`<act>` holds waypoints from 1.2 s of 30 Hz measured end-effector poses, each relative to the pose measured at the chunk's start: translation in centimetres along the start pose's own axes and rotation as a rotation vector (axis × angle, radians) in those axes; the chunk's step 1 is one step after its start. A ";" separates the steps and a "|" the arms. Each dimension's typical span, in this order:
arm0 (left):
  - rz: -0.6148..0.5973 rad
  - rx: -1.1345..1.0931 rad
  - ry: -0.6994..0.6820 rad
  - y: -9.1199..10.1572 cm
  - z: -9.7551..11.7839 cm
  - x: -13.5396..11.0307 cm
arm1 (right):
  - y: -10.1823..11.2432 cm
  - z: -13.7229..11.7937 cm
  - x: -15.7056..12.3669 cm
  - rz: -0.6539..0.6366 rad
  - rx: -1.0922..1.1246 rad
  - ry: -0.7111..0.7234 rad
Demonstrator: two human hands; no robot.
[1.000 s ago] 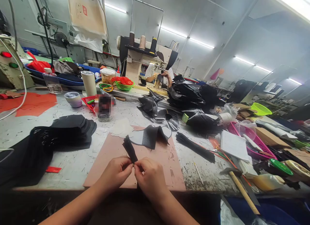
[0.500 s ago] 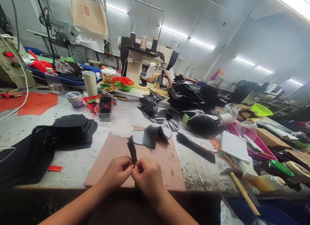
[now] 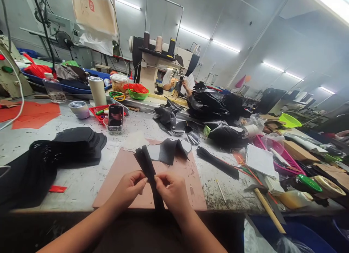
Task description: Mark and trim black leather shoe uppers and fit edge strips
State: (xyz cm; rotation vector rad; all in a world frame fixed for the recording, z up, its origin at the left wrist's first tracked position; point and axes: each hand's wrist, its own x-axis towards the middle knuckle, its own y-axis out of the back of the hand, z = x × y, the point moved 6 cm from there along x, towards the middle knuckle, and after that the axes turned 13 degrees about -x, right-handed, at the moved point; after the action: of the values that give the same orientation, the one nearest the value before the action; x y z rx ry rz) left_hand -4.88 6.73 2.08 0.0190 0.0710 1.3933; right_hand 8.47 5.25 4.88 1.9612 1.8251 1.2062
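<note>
Between my two hands is a bundle of thin black strips [image 3: 148, 165], fanned at its far end and hanging past the table's front edge. My left hand [image 3: 132, 185] pinches its left side with thumb and forefinger. On the right side, my right hand [image 3: 170, 187] pinches it the same way. Under them lies a pinkish-brown board [image 3: 117, 184]. Just beyond the bundle, a black piece with light grey ends [image 3: 167, 151] rests on the board. Another stack of black strips [image 3: 218, 163] lies to the right.
Stacked black pieces [image 3: 73, 147] are at left. A phone [image 3: 115, 115] stands in a clear tub. A hammer [image 3: 269, 211] overhangs the front edge at right, near a notebook [image 3: 260, 160]. Across the table, a person works at a sewing machine [image 3: 148, 71].
The strips were bunched narrowly between my fingertips; now they are spread wider and show more of their length. My hands have moved slightly apart.
</note>
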 end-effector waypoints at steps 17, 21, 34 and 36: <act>-0.019 0.219 -0.170 -0.6 1.7 -0.7 | 0.0 -1.4 -0.3 -0.009 -0.055 0.144; -0.063 0.332 -0.222 -0.8 1.2 -1.0 | -0.2 -1.7 -0.5 0.013 -0.170 0.187; -0.100 0.206 -0.177 -1.0 0.1 -0.8 | -0.9 -1.4 -0.5 0.153 -0.299 0.260; -0.131 0.180 -0.142 -1.0 -0.2 -0.8 | -0.8 -1.5 -0.6 0.157 -0.299 0.275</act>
State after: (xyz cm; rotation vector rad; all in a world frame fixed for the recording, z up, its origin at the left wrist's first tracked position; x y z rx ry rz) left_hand -4.08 5.75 1.90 0.2590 0.0779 1.2479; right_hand 6.95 4.34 5.06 1.8696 1.5087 1.7598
